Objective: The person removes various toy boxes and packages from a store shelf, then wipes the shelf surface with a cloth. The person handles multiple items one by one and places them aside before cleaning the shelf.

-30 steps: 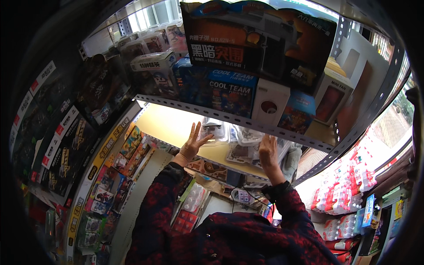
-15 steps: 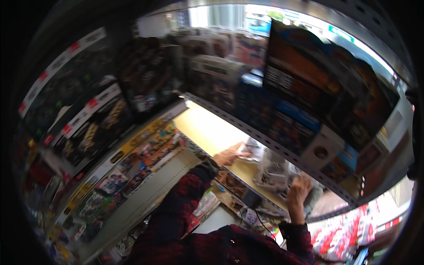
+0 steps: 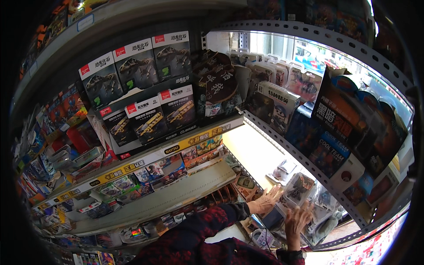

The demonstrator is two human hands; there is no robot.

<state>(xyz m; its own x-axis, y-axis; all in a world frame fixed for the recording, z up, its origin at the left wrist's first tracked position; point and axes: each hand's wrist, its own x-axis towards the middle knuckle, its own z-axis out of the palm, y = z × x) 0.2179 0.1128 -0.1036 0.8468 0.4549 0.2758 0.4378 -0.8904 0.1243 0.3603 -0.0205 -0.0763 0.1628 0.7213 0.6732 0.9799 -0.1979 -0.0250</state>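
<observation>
My left hand (image 3: 264, 202) reaches onto the lit lower shelf, its fingers stretched out flat by the front edge. Just past its fingertips lies a clear plastic pack with dark contents (image 3: 299, 187). My right hand (image 3: 298, 221) is at the near side of the same group of packs, fingers spread. Its fingertips are close to or touching the packs; I cannot tell which. Further back lies a smaller clear pack (image 3: 282, 170). More clear packs (image 3: 321, 204) lie to the right, beside a grey, soft-looking thing (image 3: 327, 225).
A perforated metal shelf edge (image 3: 291, 152) runs above my hands, carrying a large black display box (image 3: 353, 119) and blue boxes (image 3: 329, 152). Left, dark toy boxes (image 3: 137, 66) stand above a yellow-and-white label strip (image 3: 145, 161). A bare pale shelf (image 3: 194, 185) lies below it.
The view has swung left, showing more of the boxes there. My left hand has left the small clear pack at the back and come nearer my right hand, which has opened out over the packs.
</observation>
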